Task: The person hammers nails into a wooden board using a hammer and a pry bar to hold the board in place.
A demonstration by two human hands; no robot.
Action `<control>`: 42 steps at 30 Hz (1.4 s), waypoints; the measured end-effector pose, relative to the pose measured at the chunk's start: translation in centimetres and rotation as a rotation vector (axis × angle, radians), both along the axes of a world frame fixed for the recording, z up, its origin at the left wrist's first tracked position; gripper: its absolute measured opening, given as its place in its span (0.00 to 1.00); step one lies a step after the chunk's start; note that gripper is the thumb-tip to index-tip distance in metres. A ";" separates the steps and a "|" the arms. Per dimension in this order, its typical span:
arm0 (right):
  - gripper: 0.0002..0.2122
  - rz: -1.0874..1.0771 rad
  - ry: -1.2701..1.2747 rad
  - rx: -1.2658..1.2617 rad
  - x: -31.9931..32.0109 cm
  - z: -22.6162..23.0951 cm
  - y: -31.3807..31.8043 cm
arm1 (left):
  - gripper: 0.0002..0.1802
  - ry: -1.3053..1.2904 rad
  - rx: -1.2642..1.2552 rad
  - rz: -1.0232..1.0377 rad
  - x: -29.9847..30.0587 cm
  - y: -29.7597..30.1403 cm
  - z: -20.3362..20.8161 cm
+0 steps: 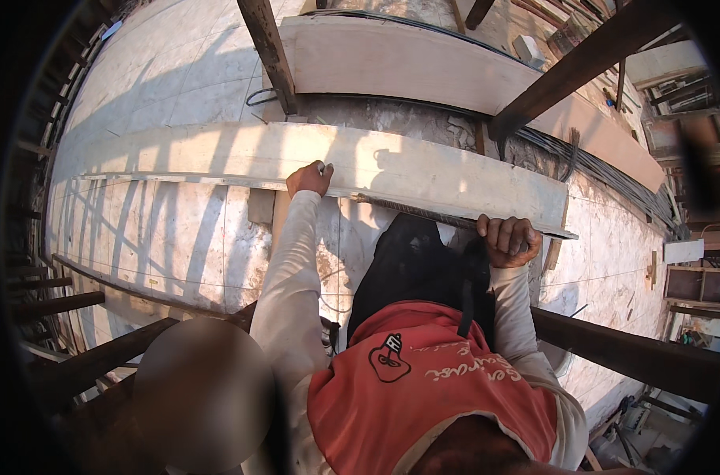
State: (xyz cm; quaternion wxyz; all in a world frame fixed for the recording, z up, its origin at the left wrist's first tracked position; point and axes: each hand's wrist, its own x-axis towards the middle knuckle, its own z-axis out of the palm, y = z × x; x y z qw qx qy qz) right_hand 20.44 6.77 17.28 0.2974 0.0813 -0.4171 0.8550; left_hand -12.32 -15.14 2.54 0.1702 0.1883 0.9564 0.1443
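Along the near edge of a long pale board (423,170), a dark bar (423,212) is gripped by the curled right hand (508,240), close to the right-hand corner. Well apart from it, the left hand (312,180) is rested near the middle of that edge, fingers bent; whether anything is pinched cannot be told. Beyond the far edge, a wide pinkish plank (407,67) is laid.

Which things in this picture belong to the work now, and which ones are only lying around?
Seem part of the work:
Long pale board, left hand on it
Dark strip along its near edge, right hand curled over it

Seem just lying about:
Pinkish plank beyond
Bundle of dark rods
Pale block
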 end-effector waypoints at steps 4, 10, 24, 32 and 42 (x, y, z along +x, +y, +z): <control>0.22 0.071 0.101 -0.039 -0.4 -1.7 0.5 | 0.15 0.235 0.352 -0.258 1.4 -2.0 -2.4; 0.22 0.000 0.068 -0.132 1.0 -3.8 3.0 | 0.21 0.192 0.512 -0.546 7.9 -1.2 -2.3; 0.27 -0.078 -0.058 -0.214 4.6 -2.1 1.5 | 0.12 0.280 0.506 -0.733 10.8 1.9 1.9; 0.24 -0.109 0.043 0.089 9.5 6.0 -3.8 | 0.13 -0.211 0.343 -0.114 17.2 -4.5 -4.6; 0.27 -0.377 -0.168 0.347 15.0 7.4 -8.4 | 0.15 -0.064 0.675 -0.575 21.0 5.1 0.5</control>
